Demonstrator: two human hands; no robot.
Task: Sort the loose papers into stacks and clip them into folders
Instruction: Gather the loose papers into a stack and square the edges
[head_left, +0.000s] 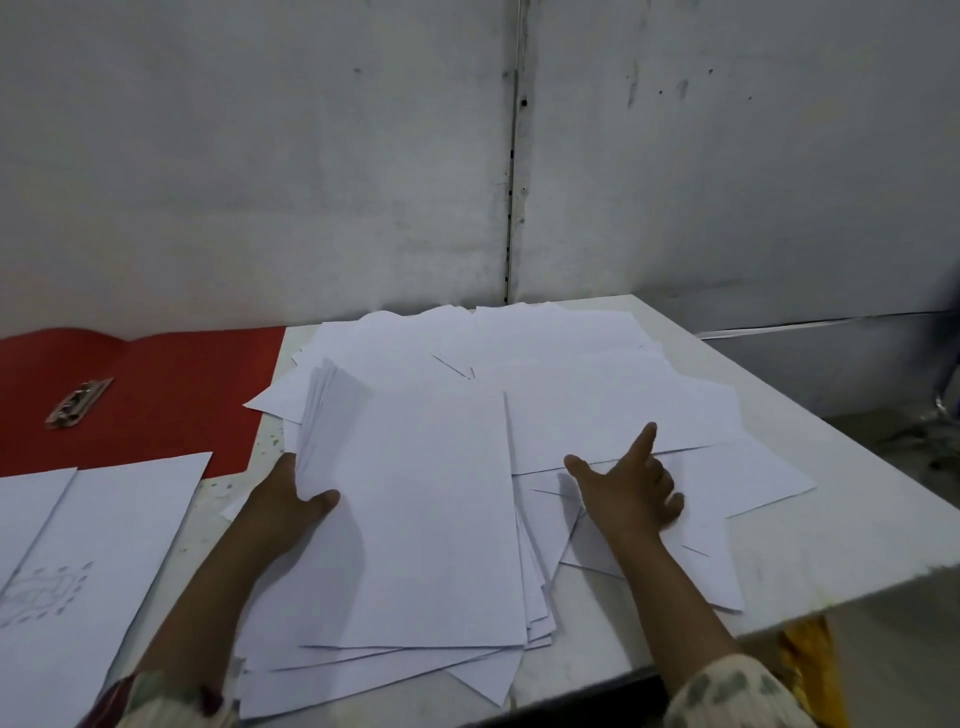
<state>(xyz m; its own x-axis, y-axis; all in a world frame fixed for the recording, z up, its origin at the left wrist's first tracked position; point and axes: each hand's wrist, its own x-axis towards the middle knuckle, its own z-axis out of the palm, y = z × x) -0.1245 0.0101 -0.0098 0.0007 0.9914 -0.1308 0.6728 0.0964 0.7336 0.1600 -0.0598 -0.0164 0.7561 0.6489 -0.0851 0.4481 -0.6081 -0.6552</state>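
With the left hand (291, 499) gripping the stack (415, 519) at the table's (810, 545) near middle, the right hand (631, 488), fingers loose and holding nothing, should slide scattered papers (597, 405) leftward singly.

A white table (810, 540) stands against a scuffed grey wall (260, 156).

No words, numbers or labels can be read anywhere. The white papers (431, 519) look blank. One sheet (78, 571) at the left has a faint pencil drawing on it, but it has no letters that can be made out.
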